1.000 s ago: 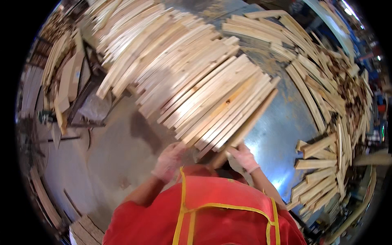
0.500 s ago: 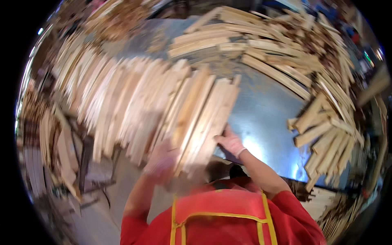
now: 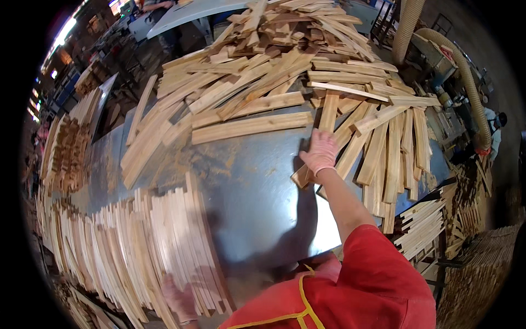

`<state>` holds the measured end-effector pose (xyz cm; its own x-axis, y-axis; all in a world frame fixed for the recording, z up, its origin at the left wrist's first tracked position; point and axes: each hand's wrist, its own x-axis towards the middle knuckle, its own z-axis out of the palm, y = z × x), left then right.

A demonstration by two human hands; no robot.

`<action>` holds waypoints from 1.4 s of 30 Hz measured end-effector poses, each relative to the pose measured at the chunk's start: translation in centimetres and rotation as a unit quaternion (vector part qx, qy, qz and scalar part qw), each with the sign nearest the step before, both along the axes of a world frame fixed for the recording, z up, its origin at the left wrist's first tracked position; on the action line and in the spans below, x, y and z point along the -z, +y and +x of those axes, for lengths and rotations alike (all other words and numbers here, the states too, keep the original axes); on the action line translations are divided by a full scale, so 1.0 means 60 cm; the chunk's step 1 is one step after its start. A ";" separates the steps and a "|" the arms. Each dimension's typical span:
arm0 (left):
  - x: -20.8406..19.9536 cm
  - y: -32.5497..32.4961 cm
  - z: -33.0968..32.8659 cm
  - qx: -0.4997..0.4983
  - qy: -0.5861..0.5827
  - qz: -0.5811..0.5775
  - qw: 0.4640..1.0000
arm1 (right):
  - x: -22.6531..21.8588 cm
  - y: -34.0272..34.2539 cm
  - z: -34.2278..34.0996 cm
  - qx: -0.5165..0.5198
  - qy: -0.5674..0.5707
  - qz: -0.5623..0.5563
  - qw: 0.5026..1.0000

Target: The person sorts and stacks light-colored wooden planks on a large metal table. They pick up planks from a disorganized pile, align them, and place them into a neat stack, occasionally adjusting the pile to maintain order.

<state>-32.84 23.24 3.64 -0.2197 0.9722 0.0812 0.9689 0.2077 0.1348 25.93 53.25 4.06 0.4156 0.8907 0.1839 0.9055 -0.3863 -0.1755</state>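
My right hand [image 3: 319,152], in a pale pink glove, reaches out over a wooden board [image 3: 329,112] at the near side of the loose pile. Its fingers lie stretched along the board, and I see no grip closed round it. Low on the left, my left hand [image 3: 179,300], gloved alike, rests with fingers apart against the near ends of a row of upright-set wooden strips [image 3: 181,236]. That row runs side by side along the table's near left edge. A slight blur covers the left fingers.
A big heap of loose boards [image 3: 274,71] covers the far part of the metal table [image 3: 246,181], with sawdust scattered on it. More stacked strips [image 3: 422,225] stand at the right below the table. A ribbed hose [image 3: 466,71] hangs at the far right, near another person [image 3: 496,129].
My view has swung up and to the right. My right hand has left the end of the strip row and reached out to the loose boards. The left hand stays at the row.
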 end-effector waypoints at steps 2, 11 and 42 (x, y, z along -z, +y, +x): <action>0.019 0.032 0.115 0.056 -0.015 0.006 0.998 | 0.028 -0.006 0.044 0.104 0.115 -0.057 0.986; 0.011 0.285 0.587 0.266 -0.108 -0.091 0.954 | 0.012 -0.116 0.068 -0.048 0.354 0.001 0.934; -0.069 -0.054 0.288 -0.037 -0.482 -0.426 0.765 | 0.057 -0.407 -0.351 -0.203 0.489 -0.364 0.766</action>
<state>-15.53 20.03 7.81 0.1634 0.5645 -0.8091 0.4858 0.6678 0.5640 4.85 28.85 0.65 -0.3020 0.7013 -0.6457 0.5497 -0.4253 -0.7190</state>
